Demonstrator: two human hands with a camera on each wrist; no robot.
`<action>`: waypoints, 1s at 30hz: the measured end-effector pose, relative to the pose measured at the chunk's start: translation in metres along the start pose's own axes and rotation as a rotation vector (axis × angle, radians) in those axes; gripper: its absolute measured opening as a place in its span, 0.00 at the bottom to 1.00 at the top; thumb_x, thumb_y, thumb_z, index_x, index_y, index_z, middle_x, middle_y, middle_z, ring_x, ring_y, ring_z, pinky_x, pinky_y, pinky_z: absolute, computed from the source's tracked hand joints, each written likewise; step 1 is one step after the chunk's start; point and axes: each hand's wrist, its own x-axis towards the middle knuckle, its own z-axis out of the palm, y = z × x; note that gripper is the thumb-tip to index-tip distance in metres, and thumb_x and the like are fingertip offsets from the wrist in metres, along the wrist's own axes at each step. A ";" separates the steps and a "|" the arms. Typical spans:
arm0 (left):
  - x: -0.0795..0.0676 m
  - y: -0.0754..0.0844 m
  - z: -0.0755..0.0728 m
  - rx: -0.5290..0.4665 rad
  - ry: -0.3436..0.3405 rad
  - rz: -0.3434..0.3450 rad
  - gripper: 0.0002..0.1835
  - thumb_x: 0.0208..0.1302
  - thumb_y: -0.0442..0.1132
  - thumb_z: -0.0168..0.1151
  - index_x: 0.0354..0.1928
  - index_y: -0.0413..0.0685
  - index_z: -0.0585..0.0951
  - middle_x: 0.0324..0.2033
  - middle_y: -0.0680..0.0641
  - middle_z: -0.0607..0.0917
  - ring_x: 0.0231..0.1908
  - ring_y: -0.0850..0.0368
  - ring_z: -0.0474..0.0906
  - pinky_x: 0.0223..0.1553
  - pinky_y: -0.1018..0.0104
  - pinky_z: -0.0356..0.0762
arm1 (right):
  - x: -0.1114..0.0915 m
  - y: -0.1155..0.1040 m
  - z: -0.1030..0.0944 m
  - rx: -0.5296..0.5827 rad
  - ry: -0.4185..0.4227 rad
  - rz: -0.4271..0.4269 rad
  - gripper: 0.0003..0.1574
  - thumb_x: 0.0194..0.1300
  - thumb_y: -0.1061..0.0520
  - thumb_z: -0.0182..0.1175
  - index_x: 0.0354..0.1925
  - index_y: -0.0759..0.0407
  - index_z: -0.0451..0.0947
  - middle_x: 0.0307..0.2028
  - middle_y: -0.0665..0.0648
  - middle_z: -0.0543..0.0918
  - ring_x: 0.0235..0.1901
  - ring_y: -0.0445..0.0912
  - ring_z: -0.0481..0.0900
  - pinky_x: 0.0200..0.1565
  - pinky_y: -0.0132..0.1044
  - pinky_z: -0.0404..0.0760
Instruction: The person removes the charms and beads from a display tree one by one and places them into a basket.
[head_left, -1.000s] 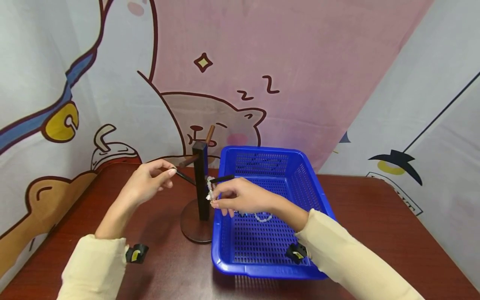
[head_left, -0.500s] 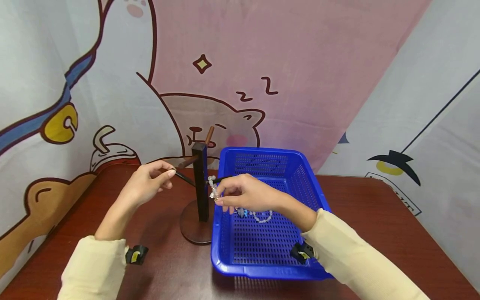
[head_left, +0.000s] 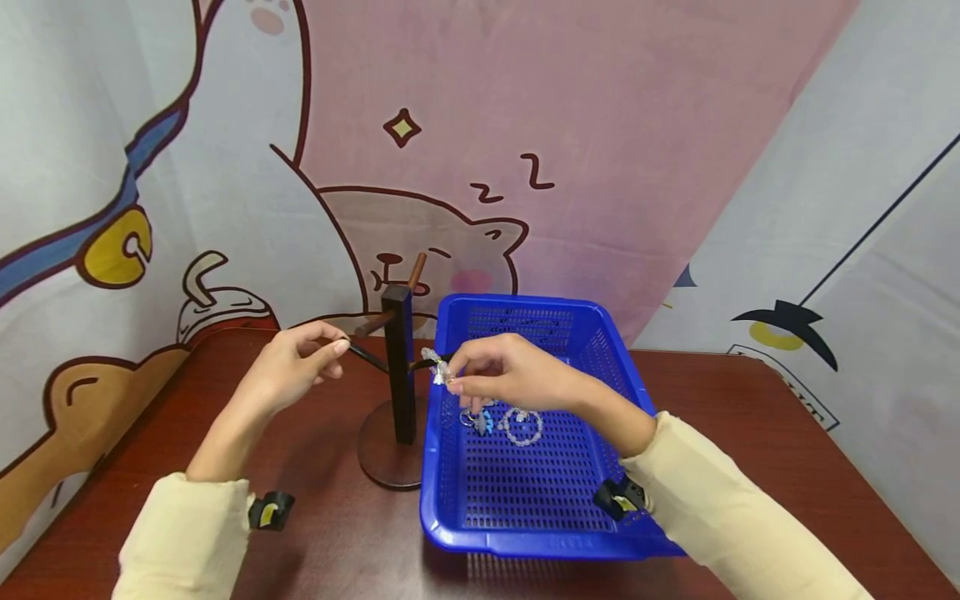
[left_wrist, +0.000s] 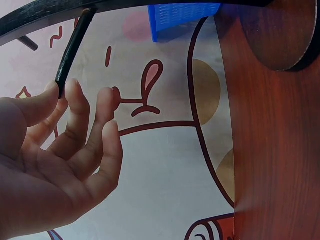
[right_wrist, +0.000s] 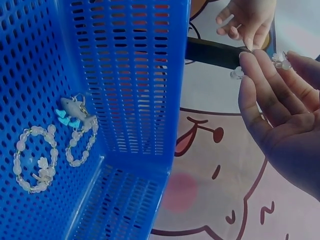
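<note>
A dark wooden stand (head_left: 400,375) with several pegs rises from a round base left of the basket. My left hand (head_left: 296,367) pinches the tip of its left lower peg (head_left: 367,358) between thumb and forefinger; the left wrist view shows that black peg (left_wrist: 74,50) too, the other fingers loosely curled. My right hand (head_left: 521,375) pinches a clear beaded bracelet (head_left: 435,367) beside the right lower peg (head_left: 420,364), which it overlaps in the head view. In the right wrist view the bracelet's beads (right_wrist: 283,62) show at the fingertips. My right fingers hide the peg's outer end.
A blue perforated basket (head_left: 551,546) stands right of the stand, partly under my right forearm. It holds pale beaded bracelets (right_wrist: 18,159) and a grey fish-shaped charm (right_wrist: 74,107) with turquoise pieces. A printed cloth (head_left: 637,167) hangs behind the reddish-brown table (head_left: 757,433).
My right hand has moved right and slightly up, drawing the bracelet away from the post along the right peg. More of the basket's contents show. My left hand has stayed on its peg.
</note>
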 end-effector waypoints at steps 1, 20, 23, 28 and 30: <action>0.000 0.000 0.000 -0.001 0.000 0.000 0.12 0.69 0.39 0.52 0.46 0.36 0.76 0.23 0.46 0.82 0.28 0.57 0.79 0.35 0.61 0.78 | -0.001 0.000 -0.001 -0.007 0.002 0.001 0.05 0.65 0.65 0.56 0.38 0.67 0.76 0.27 0.59 0.81 0.26 0.49 0.81 0.32 0.39 0.80; 0.000 0.000 0.000 0.009 -0.001 0.005 0.12 0.69 0.39 0.52 0.46 0.37 0.76 0.23 0.46 0.82 0.28 0.57 0.79 0.38 0.53 0.78 | -0.014 0.009 -0.020 -0.042 0.084 0.056 0.04 0.65 0.65 0.56 0.37 0.67 0.76 0.26 0.57 0.82 0.26 0.52 0.81 0.31 0.40 0.81; 0.000 -0.001 0.000 0.012 0.001 0.007 0.12 0.69 0.39 0.52 0.46 0.37 0.76 0.22 0.47 0.82 0.28 0.56 0.79 0.37 0.53 0.78 | -0.016 0.011 -0.022 -0.024 0.098 0.066 0.05 0.65 0.66 0.56 0.37 0.69 0.76 0.26 0.60 0.81 0.25 0.50 0.81 0.31 0.41 0.81; 0.000 0.000 0.000 0.010 0.001 0.011 0.12 0.69 0.39 0.52 0.46 0.37 0.76 0.22 0.47 0.82 0.27 0.57 0.78 0.35 0.59 0.78 | -0.019 0.015 -0.027 -0.014 0.126 0.093 0.06 0.65 0.66 0.55 0.38 0.70 0.75 0.26 0.63 0.81 0.26 0.51 0.81 0.31 0.40 0.80; 0.000 0.000 0.000 0.011 0.000 0.009 0.12 0.69 0.39 0.52 0.46 0.37 0.76 0.23 0.46 0.82 0.27 0.57 0.78 0.34 0.61 0.78 | -0.020 0.018 -0.028 -0.015 0.141 0.101 0.06 0.65 0.66 0.55 0.37 0.70 0.75 0.26 0.62 0.81 0.26 0.51 0.81 0.31 0.40 0.80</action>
